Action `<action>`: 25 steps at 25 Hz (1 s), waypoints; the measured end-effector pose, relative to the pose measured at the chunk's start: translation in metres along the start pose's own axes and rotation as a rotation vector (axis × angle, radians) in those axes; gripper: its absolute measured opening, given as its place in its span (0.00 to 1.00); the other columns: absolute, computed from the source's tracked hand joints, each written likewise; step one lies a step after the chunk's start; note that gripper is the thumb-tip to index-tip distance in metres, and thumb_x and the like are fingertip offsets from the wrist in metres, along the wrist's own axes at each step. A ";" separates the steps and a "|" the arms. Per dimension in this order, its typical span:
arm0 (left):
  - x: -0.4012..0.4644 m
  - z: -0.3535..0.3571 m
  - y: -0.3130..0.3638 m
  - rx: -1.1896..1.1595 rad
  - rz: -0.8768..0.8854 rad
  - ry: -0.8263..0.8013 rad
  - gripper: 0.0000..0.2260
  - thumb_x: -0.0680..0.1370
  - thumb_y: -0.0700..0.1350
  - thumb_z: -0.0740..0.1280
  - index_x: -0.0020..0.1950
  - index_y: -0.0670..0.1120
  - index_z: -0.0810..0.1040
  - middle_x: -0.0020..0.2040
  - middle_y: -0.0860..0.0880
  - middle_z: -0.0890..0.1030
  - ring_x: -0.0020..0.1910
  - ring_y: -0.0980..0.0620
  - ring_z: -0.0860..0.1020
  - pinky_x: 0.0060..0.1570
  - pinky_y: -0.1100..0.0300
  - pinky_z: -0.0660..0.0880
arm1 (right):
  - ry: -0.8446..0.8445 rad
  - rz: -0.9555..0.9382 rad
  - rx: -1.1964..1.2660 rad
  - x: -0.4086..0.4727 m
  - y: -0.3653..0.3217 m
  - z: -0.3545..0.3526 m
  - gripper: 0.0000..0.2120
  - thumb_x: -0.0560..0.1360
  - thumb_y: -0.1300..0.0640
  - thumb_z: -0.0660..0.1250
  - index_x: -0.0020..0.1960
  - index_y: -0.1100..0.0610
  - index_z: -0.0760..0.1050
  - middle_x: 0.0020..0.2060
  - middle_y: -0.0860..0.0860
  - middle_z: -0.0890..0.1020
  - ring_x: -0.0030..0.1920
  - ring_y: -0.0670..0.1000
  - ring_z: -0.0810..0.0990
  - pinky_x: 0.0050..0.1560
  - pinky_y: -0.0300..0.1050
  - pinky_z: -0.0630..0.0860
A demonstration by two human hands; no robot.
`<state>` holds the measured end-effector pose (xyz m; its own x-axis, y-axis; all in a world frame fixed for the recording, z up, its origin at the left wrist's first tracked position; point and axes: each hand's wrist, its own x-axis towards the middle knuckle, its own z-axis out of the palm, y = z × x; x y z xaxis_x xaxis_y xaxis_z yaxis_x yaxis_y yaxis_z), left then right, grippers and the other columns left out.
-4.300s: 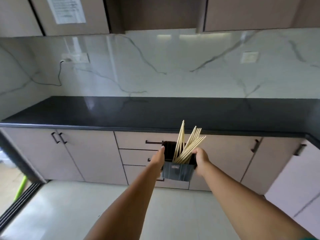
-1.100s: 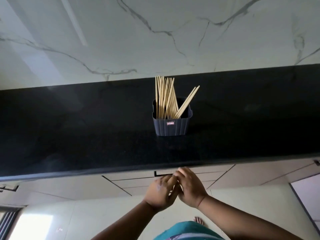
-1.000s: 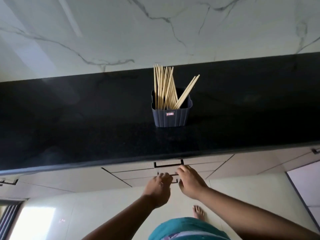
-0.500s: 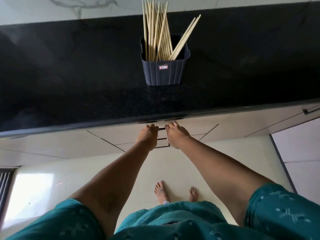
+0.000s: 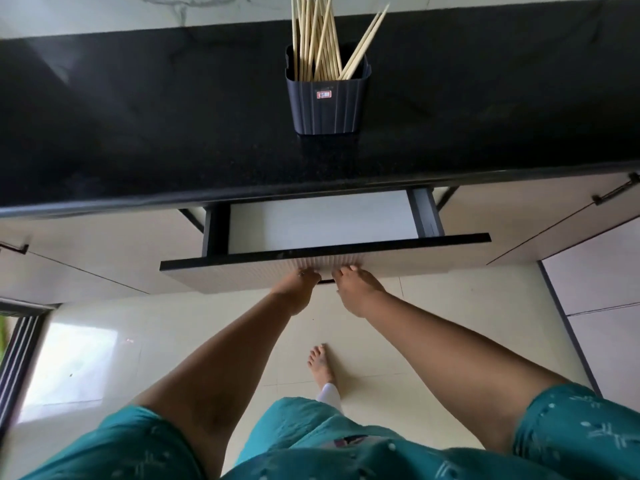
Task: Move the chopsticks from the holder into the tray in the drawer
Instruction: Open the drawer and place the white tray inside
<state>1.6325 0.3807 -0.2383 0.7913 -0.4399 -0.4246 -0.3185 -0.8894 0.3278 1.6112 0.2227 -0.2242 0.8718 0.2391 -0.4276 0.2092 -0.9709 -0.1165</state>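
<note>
- Nearest are the teal sleeves (image 5: pixel 571 431) and one bare foot (image 5: pixel 320 363) on the pale floor (image 5: pixel 433 313).
- The left hand (image 5: pixel 294 289) and the right hand (image 5: pixel 356 289) are side by side at the front panel of the drawer (image 5: pixel 415 259). Each grip is curled under the handle area; the fingers are mostly hidden, so I cannot tell how tightly they close.
- The drawer is partly pulled out. Only a pale bottom shows inside; no tray is visible, perhaps it lies further back under the tabletop (image 5: pixel 138 133).
- On the tabletop stands one dark ribbed holder (image 5: pixel 325 105), directly behind the drawer, with the chopsticks (image 5: pixel 311 36) upright in it. I count more than ten sticks; two lean to the right. An exact number I cannot give.
- Risk, in my judgement: a hard pull could shake the cabinet and tip the tall, top-heavy holder, which would scatter the sticks. Also, if the drawer stays half open, the tray may not be reachable.
</note>
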 end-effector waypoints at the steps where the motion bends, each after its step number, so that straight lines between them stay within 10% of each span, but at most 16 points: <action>1: -0.018 0.013 0.003 -0.049 -0.007 -0.014 0.21 0.78 0.33 0.56 0.70 0.43 0.71 0.70 0.42 0.72 0.68 0.43 0.70 0.68 0.55 0.66 | 0.005 -0.005 0.036 -0.020 -0.004 0.013 0.16 0.78 0.64 0.56 0.64 0.58 0.69 0.63 0.56 0.74 0.65 0.56 0.70 0.62 0.51 0.71; 7: -0.126 0.087 0.036 -0.161 -0.033 0.046 0.14 0.81 0.40 0.59 0.64 0.43 0.77 0.65 0.42 0.77 0.64 0.44 0.74 0.67 0.52 0.69 | -0.019 0.053 0.176 -0.130 -0.042 0.074 0.16 0.77 0.65 0.54 0.63 0.57 0.71 0.61 0.57 0.76 0.64 0.58 0.72 0.58 0.53 0.74; 11: -0.198 0.124 0.062 -0.140 0.016 0.112 0.13 0.80 0.42 0.60 0.63 0.44 0.77 0.63 0.45 0.78 0.62 0.49 0.75 0.54 0.70 0.69 | -0.073 0.072 0.213 -0.197 -0.061 0.108 0.16 0.78 0.63 0.53 0.64 0.55 0.70 0.61 0.57 0.76 0.62 0.59 0.74 0.54 0.52 0.76; 21: -0.255 0.149 0.093 -0.133 -0.110 -0.038 0.20 0.77 0.32 0.58 0.69 0.40 0.70 0.68 0.41 0.71 0.67 0.42 0.71 0.66 0.52 0.70 | -0.101 0.044 0.187 -0.258 -0.079 0.127 0.19 0.76 0.68 0.53 0.66 0.58 0.67 0.62 0.58 0.73 0.64 0.59 0.71 0.62 0.53 0.72; 25: -0.269 0.139 0.103 -0.006 -0.082 -0.203 0.26 0.79 0.43 0.61 0.76 0.41 0.59 0.76 0.41 0.62 0.73 0.42 0.63 0.71 0.51 0.64 | -0.247 0.032 0.178 -0.273 -0.078 0.111 0.23 0.79 0.58 0.58 0.74 0.57 0.61 0.71 0.56 0.66 0.70 0.58 0.67 0.67 0.51 0.69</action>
<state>1.3146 0.3903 -0.2075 0.6931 -0.3822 -0.6112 -0.2534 -0.9229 0.2897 1.3074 0.2344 -0.1976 0.7378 0.2256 -0.6362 0.0837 -0.9658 -0.2454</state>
